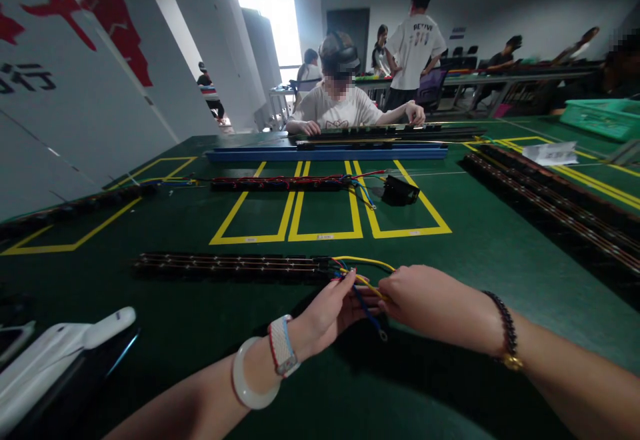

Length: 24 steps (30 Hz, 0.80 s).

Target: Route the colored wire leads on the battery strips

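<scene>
A long dark strip with copper-coloured lines (230, 264) lies across the green table, and coloured wires leave its right end. My left hand (333, 307) is at that end, its thumb and fingers closed round the wires. Just to the right, my right hand (420, 297) pinches a yellow wire (369, 285). A blue wire (369, 313) with a ring terminal hangs below my left fingers. Another yellow wire arches above both hands.
Beyond lie a second wired strip (280, 183), a black block (401, 191) and a blue rail (325, 153). More strips (560, 200) and a green basket (603, 119) are at right. White device (65, 347) at lower left. A person (340, 100) sits opposite.
</scene>
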Available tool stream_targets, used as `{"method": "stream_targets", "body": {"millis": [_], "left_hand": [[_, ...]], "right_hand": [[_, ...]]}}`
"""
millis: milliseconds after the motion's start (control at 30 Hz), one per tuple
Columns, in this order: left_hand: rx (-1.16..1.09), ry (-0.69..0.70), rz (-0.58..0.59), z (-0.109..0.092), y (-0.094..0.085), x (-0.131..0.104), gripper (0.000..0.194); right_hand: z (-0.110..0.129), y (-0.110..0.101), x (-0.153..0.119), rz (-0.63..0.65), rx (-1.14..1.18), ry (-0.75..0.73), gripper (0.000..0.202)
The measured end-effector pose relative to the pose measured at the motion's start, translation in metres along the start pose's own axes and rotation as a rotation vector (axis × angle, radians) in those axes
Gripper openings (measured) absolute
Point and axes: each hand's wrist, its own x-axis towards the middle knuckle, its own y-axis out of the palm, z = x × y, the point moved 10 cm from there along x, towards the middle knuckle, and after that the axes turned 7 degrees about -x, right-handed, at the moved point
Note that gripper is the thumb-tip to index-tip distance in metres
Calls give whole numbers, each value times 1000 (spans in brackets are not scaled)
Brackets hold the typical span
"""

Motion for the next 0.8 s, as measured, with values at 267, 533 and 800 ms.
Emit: {"method": "stream_targets", "body": {"millis": [267,533,800], "left_hand": [[-4,94,-18,-2,-3,-2,22],[80,55,15,3,-6,8,22],[142,118,232,-5,9,-4,29]], "right_hand": [[-10,-26,-1,-135,49,145,20],[6,-69,27,-410,202,46,33],[82,-87,107,-491,-93,-160,25]]}}
